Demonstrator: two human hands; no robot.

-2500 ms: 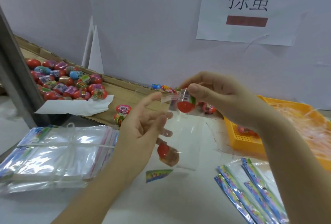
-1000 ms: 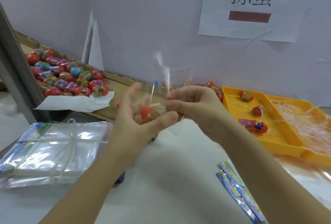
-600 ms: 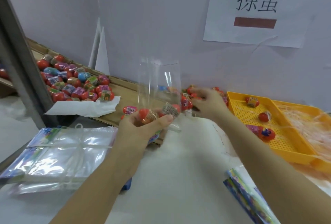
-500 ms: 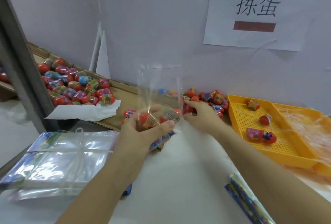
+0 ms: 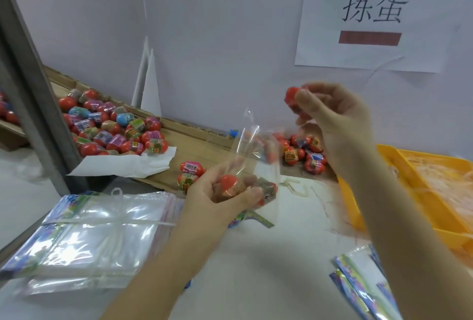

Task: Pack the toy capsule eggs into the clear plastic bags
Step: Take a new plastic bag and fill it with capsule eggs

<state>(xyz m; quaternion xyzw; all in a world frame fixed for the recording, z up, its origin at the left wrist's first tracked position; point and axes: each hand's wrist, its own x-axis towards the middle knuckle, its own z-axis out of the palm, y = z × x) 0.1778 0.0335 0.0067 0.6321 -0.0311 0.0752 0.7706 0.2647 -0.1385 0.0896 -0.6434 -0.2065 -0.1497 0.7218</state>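
My left hand (image 5: 217,191) grips the bottom of a clear plastic bag (image 5: 252,148) that stands open upward. Two red capsule eggs (image 5: 230,186) sit inside it, against my fingers. My right hand (image 5: 335,120) is raised above and to the right of the bag mouth and pinches a red capsule egg (image 5: 290,98) between thumb and fingertips. Loose eggs (image 5: 304,153) lie on the cardboard behind the bag. A larger pile of eggs (image 5: 110,127) lies at the far left.
A tied stack of empty clear bags (image 5: 94,232) lies at the front left. A yellow tray (image 5: 419,191) stands at the right, printed header cards (image 5: 358,284) in front of it. A metal post (image 5: 33,84) rises at the left. A white wall closes the back.
My right hand took an egg from the loose ones behind the bag and lifted it up to the right. My left hand kept hold of the bag.
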